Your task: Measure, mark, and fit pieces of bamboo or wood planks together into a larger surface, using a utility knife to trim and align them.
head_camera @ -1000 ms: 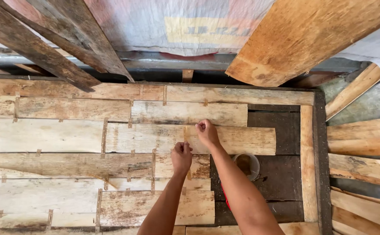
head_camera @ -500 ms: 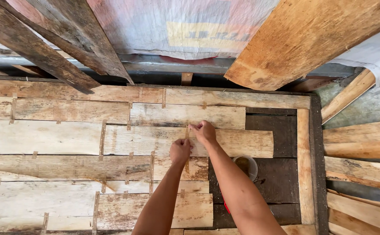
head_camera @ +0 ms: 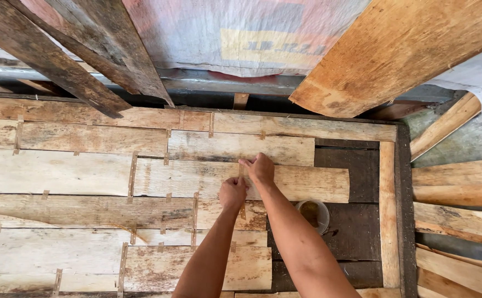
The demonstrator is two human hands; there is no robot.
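Observation:
Pale veneer sheets lie edge to edge on a dark flat bed, joined by short strips of brown tape. My left hand is curled with its fingertips pressed on a sheet near a seam. My right hand rests just above it, fingers pressing a thin tape strip across the joint between two sheets. Neither hand lifts anything off the surface.
A small round cup with brownish contents stands on the dark bed beside my right forearm. Rough planks lean overhead, in front of a worn tarpaulin. More veneer strips are stacked at the right.
The two hands have drawn closer together over the seam; the right hand has shifted slightly down and pressed flat on the tape strip. The view has shifted a little.

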